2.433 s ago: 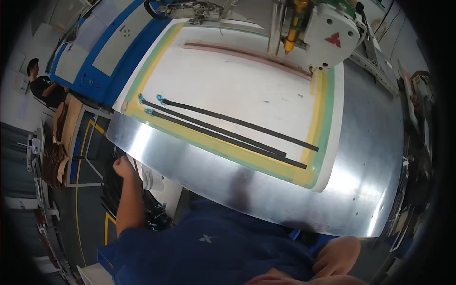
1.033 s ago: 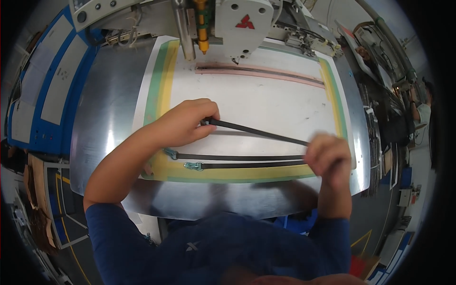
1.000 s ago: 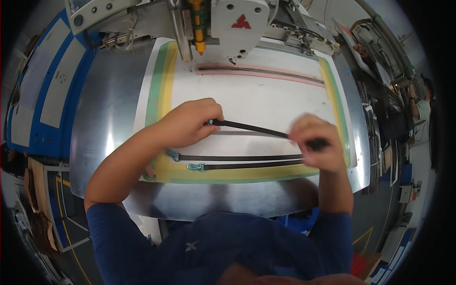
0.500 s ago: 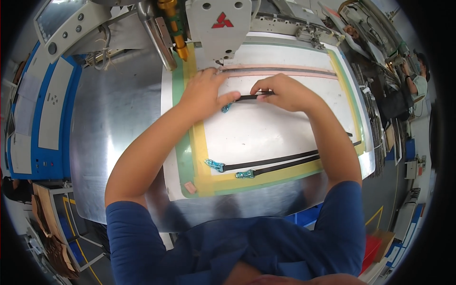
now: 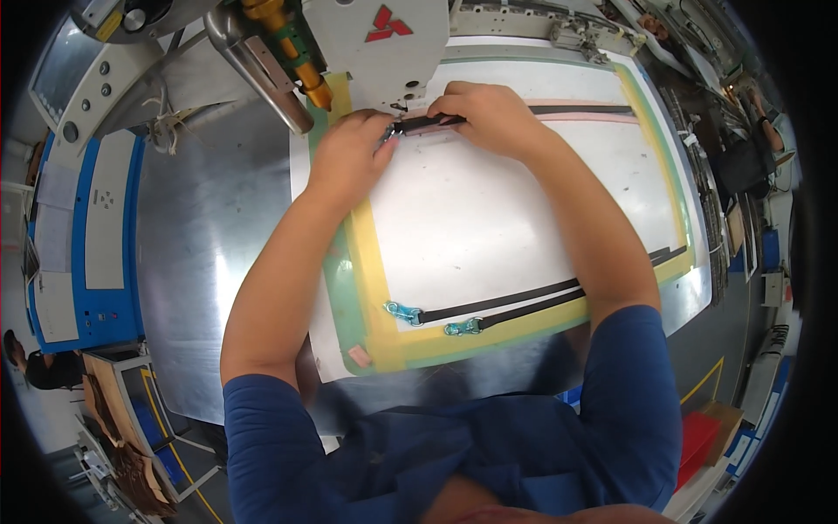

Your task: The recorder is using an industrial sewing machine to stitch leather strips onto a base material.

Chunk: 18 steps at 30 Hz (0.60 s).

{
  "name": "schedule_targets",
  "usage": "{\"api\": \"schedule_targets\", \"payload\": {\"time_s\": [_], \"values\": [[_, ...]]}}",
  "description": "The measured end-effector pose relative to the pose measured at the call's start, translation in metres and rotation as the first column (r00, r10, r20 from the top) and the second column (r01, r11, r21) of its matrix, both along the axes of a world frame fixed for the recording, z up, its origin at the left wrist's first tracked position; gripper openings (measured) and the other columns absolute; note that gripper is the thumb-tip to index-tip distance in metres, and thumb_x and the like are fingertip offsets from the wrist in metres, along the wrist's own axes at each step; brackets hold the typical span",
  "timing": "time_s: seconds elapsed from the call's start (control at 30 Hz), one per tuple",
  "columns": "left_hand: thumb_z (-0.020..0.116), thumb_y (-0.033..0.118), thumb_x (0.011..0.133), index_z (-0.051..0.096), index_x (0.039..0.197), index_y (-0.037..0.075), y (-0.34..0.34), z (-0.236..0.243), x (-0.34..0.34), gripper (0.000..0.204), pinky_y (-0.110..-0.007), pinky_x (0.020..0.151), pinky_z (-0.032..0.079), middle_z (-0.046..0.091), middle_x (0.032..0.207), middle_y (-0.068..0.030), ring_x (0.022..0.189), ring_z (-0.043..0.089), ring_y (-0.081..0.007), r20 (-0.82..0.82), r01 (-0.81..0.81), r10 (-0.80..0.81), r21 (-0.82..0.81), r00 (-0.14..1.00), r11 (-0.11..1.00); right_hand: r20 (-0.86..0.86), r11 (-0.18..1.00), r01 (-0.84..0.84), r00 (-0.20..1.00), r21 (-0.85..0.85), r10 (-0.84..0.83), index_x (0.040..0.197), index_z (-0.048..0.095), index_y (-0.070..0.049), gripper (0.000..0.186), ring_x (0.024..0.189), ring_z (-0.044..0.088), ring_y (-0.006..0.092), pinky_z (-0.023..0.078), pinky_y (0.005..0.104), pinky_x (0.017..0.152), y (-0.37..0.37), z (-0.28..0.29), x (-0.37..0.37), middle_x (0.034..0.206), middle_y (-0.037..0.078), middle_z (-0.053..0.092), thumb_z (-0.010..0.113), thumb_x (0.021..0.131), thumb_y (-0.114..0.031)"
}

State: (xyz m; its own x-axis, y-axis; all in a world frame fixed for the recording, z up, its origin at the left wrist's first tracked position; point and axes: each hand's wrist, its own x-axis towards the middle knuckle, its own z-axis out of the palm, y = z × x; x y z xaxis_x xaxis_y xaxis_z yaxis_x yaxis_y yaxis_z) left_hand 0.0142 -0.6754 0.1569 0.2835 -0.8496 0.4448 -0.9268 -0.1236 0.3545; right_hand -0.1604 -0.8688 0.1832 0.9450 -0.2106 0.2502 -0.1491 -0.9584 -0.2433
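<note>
A black strap (image 5: 424, 124) lies along the pink-edged slot (image 5: 594, 115) in the white sheet, just under the machine head. At its left end my left hand (image 5: 349, 159) closes thumb and fingers on the metal clasp (image 5: 390, 133), which is mostly hidden. My right hand (image 5: 493, 118) pinches the strap a little further right, with curled fingers. Nearer to me, two more black straps lie side by side, one ending in a blue-wrapped clasp (image 5: 404, 313), the other in a second blue-wrapped clasp (image 5: 463, 327).
A white sewing machine head (image 5: 375, 44) hangs beyond my hands, with a brass-coloured cylinder (image 5: 301, 74) and a metal tube (image 5: 262, 79) to its left. Green and yellow tape (image 5: 367, 262) borders the white sheet on the steel table (image 5: 209, 253). A blue cabinet (image 5: 109, 236) stands left.
Both hands have carried the strap away from me, from the open white sheet to the pink-edged slot. The whole view has shifted and tilted slightly.
</note>
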Motion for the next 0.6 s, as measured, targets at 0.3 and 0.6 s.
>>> {"api": "schedule_targets", "payload": {"time_s": [0.3, 0.6], "values": [[0.069, 0.007, 0.095, 0.077, 0.117, 0.006, -0.015, -0.01, 0.003, 0.024, -0.041, 0.093, 0.056, 0.074, 0.117, -0.0143, 0.105, 0.07, -0.0357, -0.085, 0.088, -0.087, 0.018, 0.993, 0.996, 0.014, 0.999, 0.007, 1.0, -0.039, -0.006, 0.114, 0.077, -0.02, 0.036, 0.098, 0.07, 0.028, 0.056, 0.043, 0.082, -0.011, -0.017, 0.003, 0.106, 0.004, 0.069, 0.064, 0.087, -0.002], [0.066, 0.001, 0.094, 0.078, 0.118, 0.007, -0.02, -0.012, 0.001, 0.027, -0.041, 0.092, 0.057, 0.075, 0.116, -0.0133, 0.106, 0.07, -0.0344, 0.004, 0.12, -0.12, 0.034, 0.993, 0.992, 0.036, 0.997, -0.038, 0.999, -0.074, 0.041, 0.118, 0.079, -0.022, 0.051, 0.094, 0.069, 0.0296, 0.056, 0.0428, 0.079, -0.014, -0.02, 0.001, 0.105, 0.004, 0.068, 0.063, 0.079, 0.006]]}}
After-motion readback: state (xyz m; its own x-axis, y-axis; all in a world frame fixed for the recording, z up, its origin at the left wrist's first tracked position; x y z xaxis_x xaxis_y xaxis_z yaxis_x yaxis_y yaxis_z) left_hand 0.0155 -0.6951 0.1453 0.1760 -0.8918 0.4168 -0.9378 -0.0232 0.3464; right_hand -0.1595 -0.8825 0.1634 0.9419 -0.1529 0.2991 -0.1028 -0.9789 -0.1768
